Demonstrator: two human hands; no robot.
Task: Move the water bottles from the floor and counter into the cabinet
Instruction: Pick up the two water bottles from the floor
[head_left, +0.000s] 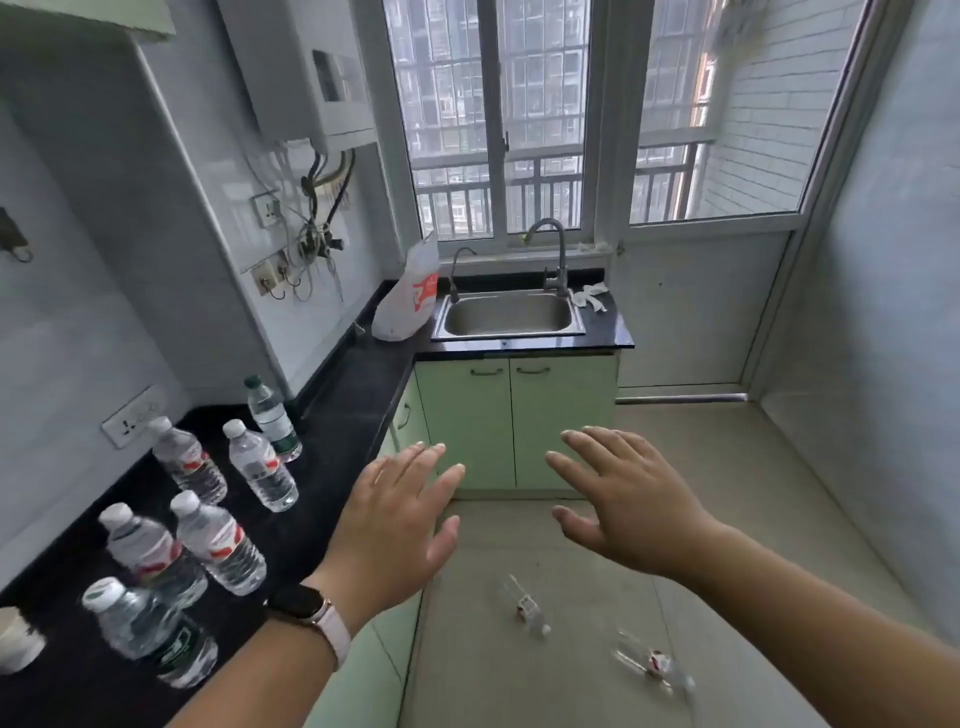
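Several clear water bottles stand on the black counter (358, 395) at the left: a green-capped one (272, 418) farthest back, white-capped ones (262, 465) (189, 460) (221, 543) (148, 551) in front of it, and a green-labelled one (150, 631) nearest me. Two more bottles (527, 608) (654, 665) lie on the tiled floor. My left hand (400, 525) and my right hand (628, 504) are held out in front of me with fingers spread, holding nothing. The pale green cabinet (514, 421) under the sink has both doors closed.
A steel sink (509, 314) with a tall faucet (553, 254) sits under the window. A white plastic bag (408, 296) leans on the counter beside it. A white cup (18, 642) stands at the near left. Loose wires and outlets (306, 234) hang on the left wall.
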